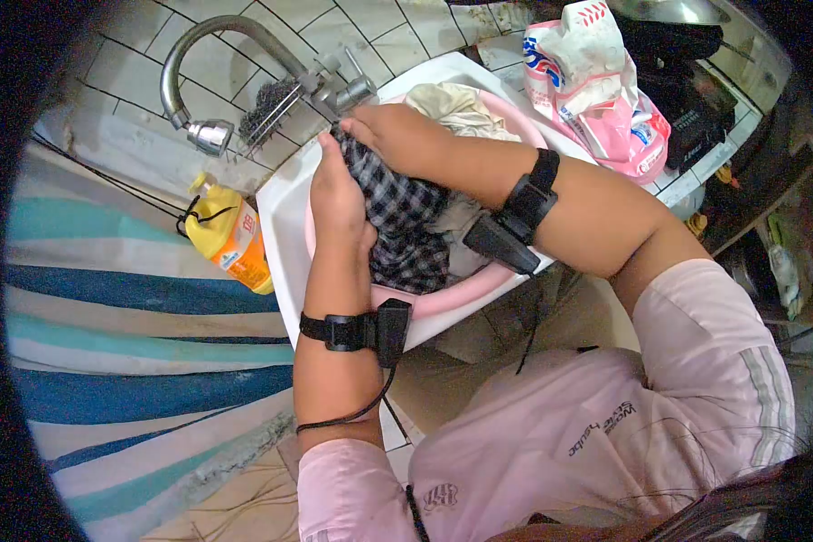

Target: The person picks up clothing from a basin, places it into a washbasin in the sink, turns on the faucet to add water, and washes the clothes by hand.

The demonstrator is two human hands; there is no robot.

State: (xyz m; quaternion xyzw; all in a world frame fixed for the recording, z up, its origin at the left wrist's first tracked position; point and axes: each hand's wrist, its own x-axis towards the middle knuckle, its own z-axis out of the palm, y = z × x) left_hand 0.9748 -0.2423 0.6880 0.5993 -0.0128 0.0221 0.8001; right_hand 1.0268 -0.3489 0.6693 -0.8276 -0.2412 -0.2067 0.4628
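Observation:
A black-and-white checked cloth [402, 212] hangs in a pink basin [479, 291], which sits in a white sink [285, 212]. My right hand [393, 135] is closed on the upper end of the cloth, just below the faucet handle. Along the cloth's left edge, my left hand [339, 194] grips it; its fingertips point up and part of the fingers is hidden by the fabric. Behind my right wrist, a cream cloth [456, 108] lies in the basin. Paler fabric [461, 226] shows under my right forearm.
A curved metal faucet [235, 27] rises over the sink's back left, with a dark scouring pad [271, 104] on a rack behind it. A yellow-orange bottle [230, 235] stands left of the sink. Pink-and-white detergent bags [596, 99] stand at the right. A striped curtain [154, 334] hangs at left.

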